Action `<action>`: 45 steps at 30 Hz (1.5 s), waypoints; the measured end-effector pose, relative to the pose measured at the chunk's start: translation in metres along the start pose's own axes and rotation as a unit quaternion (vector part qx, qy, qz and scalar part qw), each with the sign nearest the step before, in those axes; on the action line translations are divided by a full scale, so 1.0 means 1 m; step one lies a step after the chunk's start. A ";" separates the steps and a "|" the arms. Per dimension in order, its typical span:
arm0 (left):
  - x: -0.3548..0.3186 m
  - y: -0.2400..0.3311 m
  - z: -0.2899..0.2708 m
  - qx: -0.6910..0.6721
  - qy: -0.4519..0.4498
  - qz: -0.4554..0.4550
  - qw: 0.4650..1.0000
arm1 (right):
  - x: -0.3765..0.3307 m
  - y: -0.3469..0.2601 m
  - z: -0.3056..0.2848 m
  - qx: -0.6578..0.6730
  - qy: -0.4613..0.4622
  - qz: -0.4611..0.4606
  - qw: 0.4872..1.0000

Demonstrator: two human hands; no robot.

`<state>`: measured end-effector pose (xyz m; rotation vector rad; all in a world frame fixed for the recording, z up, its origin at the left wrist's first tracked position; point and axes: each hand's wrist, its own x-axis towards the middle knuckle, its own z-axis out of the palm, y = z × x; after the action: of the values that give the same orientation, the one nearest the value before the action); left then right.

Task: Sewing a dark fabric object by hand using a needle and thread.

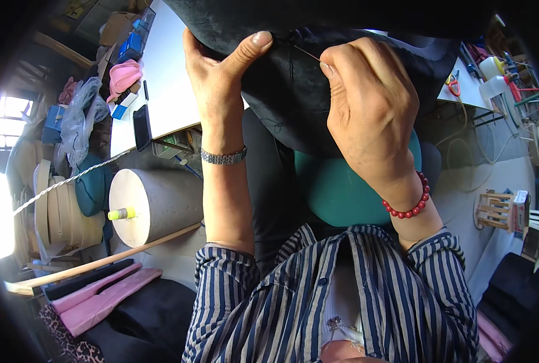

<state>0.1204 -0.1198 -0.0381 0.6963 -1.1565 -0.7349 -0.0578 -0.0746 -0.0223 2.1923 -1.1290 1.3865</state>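
Observation:
A large soft piece of black fabric point(284, 100) hangs over the table edge and across my lap. My left hand point(218, 85) grips it at the left, thumb pressed on its surface and the other fingers partly hidden behind it. To the right, my right hand point(369, 100) is closed, with thumb and forefinger pinching a thin needle point(306, 52). The needle slants up and left from the fingertips, its far end close to the fabric near my left thumb. Dark thread is hard to tell from the cloth.
A white table point(166, 66) holds a phone point(142, 127), a pink item point(124, 78) and blue boxes point(130, 47). Red-handled scissors point(453, 85) lie at right. Below left are a pale cylinder point(160, 202), a wooden stick point(106, 257) and a twisted rope point(70, 181). A green seat point(336, 190) is beneath me.

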 end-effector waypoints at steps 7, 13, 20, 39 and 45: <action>-0.001 -0.003 0.004 -0.011 0.010 0.001 1.000 | -0.002 -0.002 0.011 -0.045 0.059 -0.026 0.997; 0.000 -0.001 0.002 -0.027 0.003 -0.009 1.000 | -0.002 -0.007 0.011 -0.040 0.039 -0.023 0.998; 0.004 -0.002 -0.002 -0.025 -0.010 -0.005 1.000 | -0.001 -0.009 0.014 -0.037 0.044 -0.023 0.998; 0.005 -0.005 -0.008 0.004 -0.021 -0.021 1.000 | -0.004 -0.013 0.022 -0.013 0.060 0.008 0.998; 0.006 -0.006 -0.007 -0.018 -0.028 -0.022 0.999 | -0.007 -0.014 0.018 0.006 0.050 0.029 0.998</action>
<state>0.1278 -0.1272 -0.0418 0.6756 -1.1793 -0.8161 -0.0381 -0.0735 -0.0353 2.0877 -1.1593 1.5133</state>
